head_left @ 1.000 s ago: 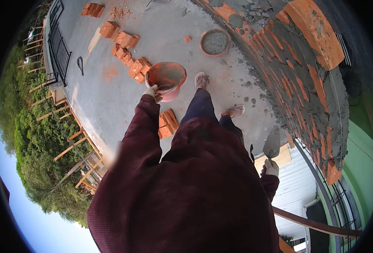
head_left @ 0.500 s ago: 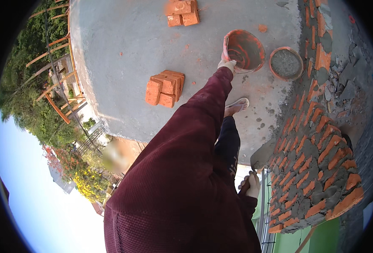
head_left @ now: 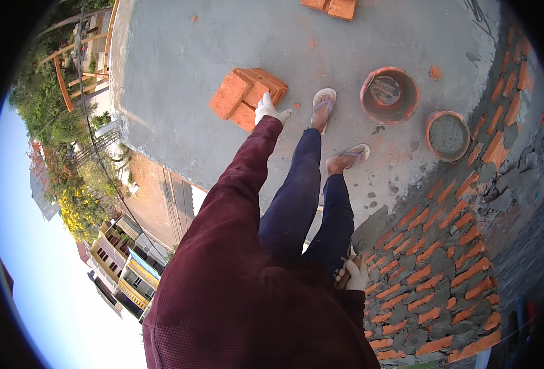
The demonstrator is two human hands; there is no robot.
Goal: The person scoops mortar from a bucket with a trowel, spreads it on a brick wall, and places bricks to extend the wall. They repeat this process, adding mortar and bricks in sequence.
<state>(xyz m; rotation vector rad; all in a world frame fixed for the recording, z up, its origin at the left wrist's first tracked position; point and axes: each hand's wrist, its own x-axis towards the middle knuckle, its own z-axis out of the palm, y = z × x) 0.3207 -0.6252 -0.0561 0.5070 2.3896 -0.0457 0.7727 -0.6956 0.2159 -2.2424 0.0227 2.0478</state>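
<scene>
My left hand [head_left: 270,112], pale as if gloved, reaches to a small stack of orange bricks [head_left: 247,92] on the grey floor. Its fingers are stretched out and the thumb stands apart; the fingertips are at the stack's near right side, and whether they touch a brick I cannot tell. Low in the picture, my right hand [head_left: 355,275] is closed round the handle of a trowel. The trowel's grey blade [head_left: 370,226] points up beside the brick wall [head_left: 428,283], whose joints are filled with grey mortar.
Right of my sandalled feet stands a mortar-stained bucket [head_left: 412,101]. Beside it, nearer the wall, is a smaller bucket [head_left: 430,140] of grey mortar. More bricks [head_left: 339,7] lie at the far edge. Rubble [head_left: 508,200] lies beyond the wall; the floor's edge [head_left: 119,80] runs along the left.
My left hand has let go of the larger bucket, which now stands on the floor, and has moved left to the brick stack. The trowel stays in my right hand.
</scene>
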